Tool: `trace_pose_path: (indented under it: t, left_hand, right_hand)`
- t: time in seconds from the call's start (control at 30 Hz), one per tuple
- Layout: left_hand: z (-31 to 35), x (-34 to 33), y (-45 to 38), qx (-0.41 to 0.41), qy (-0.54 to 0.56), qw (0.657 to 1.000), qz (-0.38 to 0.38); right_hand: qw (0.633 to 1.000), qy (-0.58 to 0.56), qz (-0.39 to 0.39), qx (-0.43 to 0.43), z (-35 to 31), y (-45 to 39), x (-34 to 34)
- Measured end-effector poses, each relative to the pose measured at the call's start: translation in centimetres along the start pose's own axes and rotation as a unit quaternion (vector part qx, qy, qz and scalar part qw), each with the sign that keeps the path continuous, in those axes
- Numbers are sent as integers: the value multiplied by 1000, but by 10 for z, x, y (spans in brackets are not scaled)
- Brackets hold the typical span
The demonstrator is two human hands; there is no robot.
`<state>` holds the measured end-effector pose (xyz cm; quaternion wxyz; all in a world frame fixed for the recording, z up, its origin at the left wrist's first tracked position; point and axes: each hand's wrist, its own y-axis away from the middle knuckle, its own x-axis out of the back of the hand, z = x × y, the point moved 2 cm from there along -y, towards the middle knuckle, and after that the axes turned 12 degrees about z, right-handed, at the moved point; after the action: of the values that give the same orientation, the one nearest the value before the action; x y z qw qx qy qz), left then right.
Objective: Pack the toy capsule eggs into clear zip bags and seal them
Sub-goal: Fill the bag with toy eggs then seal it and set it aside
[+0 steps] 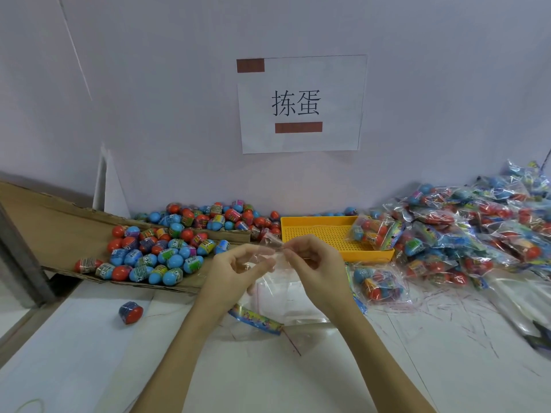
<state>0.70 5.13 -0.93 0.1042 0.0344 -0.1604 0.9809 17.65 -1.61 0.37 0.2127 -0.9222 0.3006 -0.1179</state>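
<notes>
1. Left hand (238, 268) and right hand (313, 263) meet above the table (328, 377) at centre view. Each grip pinches the top edge of one clear zip bag (269, 251), fingers curled round the film; the bag looks empty.
2. More flat clear bags (286, 299) lie on the table directly beneath the hands, beside a printed card strip (256, 320).
3. Loose capsule eggs (155, 251) are heaped on a flattened cardboard sheet (44, 222) at 10 o'clock from the hands, reaching back to the wall.
4. A single egg (130, 312) lies apart at 8 o'clock, near the cardboard's front edge.
5. A yellow perforated tray (322, 234) sits at 1 o'clock, just beyond the right hand; one filled bag (372, 231) leans over its right rim.
6. Packed bags (477, 222) pile from 2 to 3 o'clock; another packed bag (378, 283) lies just right of the right hand.
7. Bare table surface runs from 5 to 7 o'clock, toward the near edge.
</notes>
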Motion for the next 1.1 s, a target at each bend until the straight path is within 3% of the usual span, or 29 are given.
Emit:
trace_pose_path:
  t: [0.17, 0.27, 0.47, 0.7, 0.87, 1.0, 1.1]
  left_hand:
    - [-4, -1, -2, -11, -40, 999, 9]
    - [-8, 2, -1, -27, -71, 997, 22]
    - [-3, 0, -1, -30, -76, 997, -2]
    - [-5, 3, -3, 11, -105, 994, -17]
    - [1, 7, -2, 14, -61, 998, 21]
    - [0, 7, -1, 7, -58, 998, 3]
    - [0, 3, 0, -11, -69, 998, 6]
  right_hand:
    - [994, 98, 10, 53, 2, 2, 1]
    - [979, 178, -23, 94, 6, 3, 0]
    - [988, 111, -105, 39, 1, 2, -2]
    - [985, 157, -42, 59, 0, 0, 3]
    - [954, 275, -87, 86, 8, -2, 7]
    - [972, 185, -111, 88, 0, -1, 3]
    - [984, 7, -166, -69, -4, 2, 0]
